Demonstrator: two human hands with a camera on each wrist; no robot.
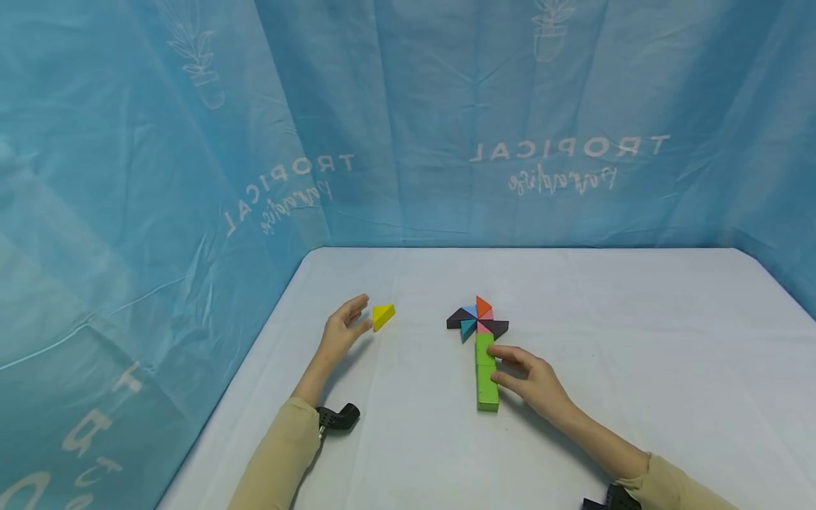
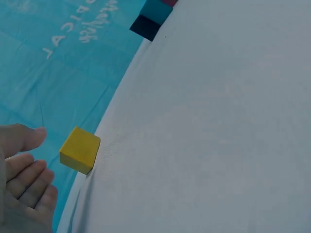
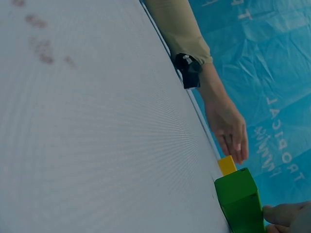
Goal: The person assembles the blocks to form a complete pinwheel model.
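Note:
My left hand (image 1: 344, 331) is beside a yellow triangular block (image 1: 382, 316), fingers loosely bent and nothing between them. In the left wrist view the thumb (image 2: 24, 138) and fingers stand apart from that yellow block (image 2: 80, 149). My right hand (image 1: 534, 382) lies along the right side of two green blocks (image 1: 486, 388) set end to end in a column. Its index fingertip and thumb tip are spread, right at the blocks' side. Above the column, several triangular blocks form a pinwheel: orange (image 1: 483, 307), black (image 1: 494, 328), teal (image 1: 467, 329), blue and pink.
A white cloth (image 1: 408, 453) covers the table. Blue printed curtain (image 1: 433, 106) hangs behind and on the sides. Black wrist cameras (image 1: 339, 418) are strapped at both sleeves.

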